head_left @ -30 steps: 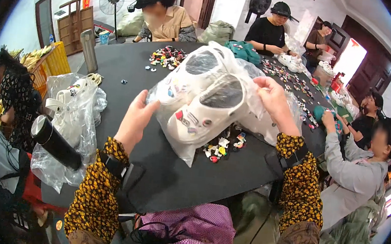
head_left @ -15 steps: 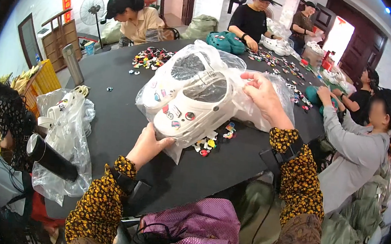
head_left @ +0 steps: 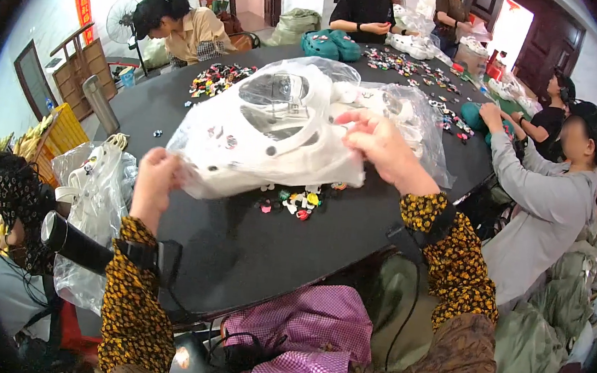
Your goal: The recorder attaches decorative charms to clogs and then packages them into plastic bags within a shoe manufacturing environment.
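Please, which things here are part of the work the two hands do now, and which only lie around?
In the work:
- clear plastic bag with white foam clogs inside
- left hand, gripping the bag's lower corner
- right hand, gripping its right side

Lying about:
- small colourful charms on the black table
- teal clogs
- hanging clear bag of white clogs

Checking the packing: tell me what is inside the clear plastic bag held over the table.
The clear plastic bag, gripped by the left hand and right hand, holds white clog shoes with holes and small charms. The wrinkled plastic hides how many shoes there are.
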A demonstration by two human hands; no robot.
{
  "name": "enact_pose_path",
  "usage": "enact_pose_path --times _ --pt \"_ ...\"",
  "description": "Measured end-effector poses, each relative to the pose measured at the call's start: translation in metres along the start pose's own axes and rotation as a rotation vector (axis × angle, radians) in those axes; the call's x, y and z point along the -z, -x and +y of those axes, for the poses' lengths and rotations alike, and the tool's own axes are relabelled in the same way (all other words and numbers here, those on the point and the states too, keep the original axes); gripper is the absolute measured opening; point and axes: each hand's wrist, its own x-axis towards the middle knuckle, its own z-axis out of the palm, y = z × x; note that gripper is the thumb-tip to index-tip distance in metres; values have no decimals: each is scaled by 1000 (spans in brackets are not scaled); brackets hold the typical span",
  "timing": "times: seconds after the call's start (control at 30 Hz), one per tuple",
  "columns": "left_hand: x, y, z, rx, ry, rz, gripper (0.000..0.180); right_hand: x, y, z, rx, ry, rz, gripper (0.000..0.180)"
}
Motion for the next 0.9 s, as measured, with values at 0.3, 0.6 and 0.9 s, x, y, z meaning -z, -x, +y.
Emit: enact_pose_path --times 0.3,0.6,0.9 --pt "-6 33 23 -445 -310 123 23 -56 41 18 -87 184 -396 18" --pt "-73 152 16 249 -210 -509 27 -54 65 38 52 284 -345 12" --pt "-95 161 -23 696 314 -575 27 -73 100 53 181 549 -358 16"
